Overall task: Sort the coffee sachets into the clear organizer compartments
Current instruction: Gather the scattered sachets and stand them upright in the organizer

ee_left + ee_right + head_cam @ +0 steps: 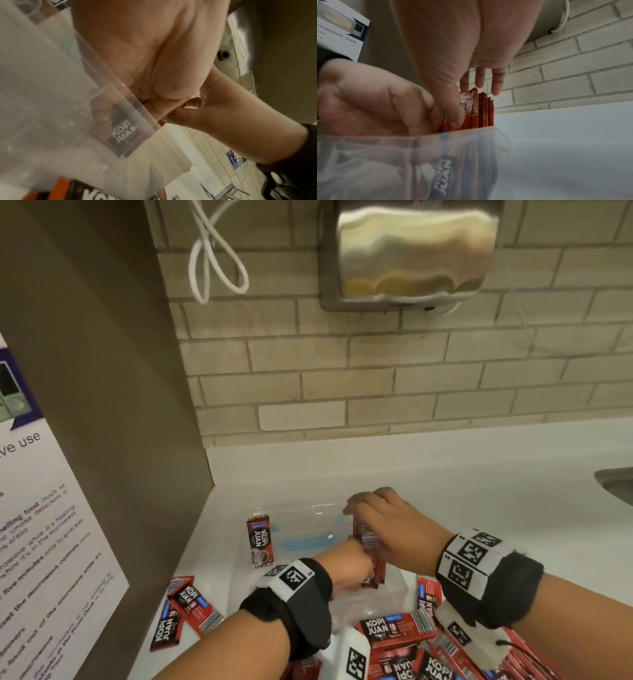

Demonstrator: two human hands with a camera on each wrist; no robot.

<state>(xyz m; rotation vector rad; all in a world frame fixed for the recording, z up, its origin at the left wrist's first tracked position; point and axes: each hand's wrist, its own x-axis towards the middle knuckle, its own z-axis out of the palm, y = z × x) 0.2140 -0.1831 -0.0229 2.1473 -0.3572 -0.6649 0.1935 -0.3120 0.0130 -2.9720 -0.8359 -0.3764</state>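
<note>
A bundle of red Kopi Juan coffee sachets [369,546] stands upright in the clear organizer [397,585] on the white counter. My right hand [359,517] pinches the top of the bundle from above, thumb on one side and fingers on the other, as the right wrist view shows [469,102]. My left hand [361,571] grips the bundle lower down, with its fingers [101,117] reaching inside the clear wall. The sachets [481,112] stick out above the organizer rim [471,133]. One single sachet [259,541] stands upright at the organizer's far left.
Loose sachets [186,607] lie on the counter at the left, beside a brown cabinet side [102,405]. A larger pile of sachets [407,642] lies in front of me. A sink edge [616,484] is at the far right. The brick wall carries a steel dispenser [411,251].
</note>
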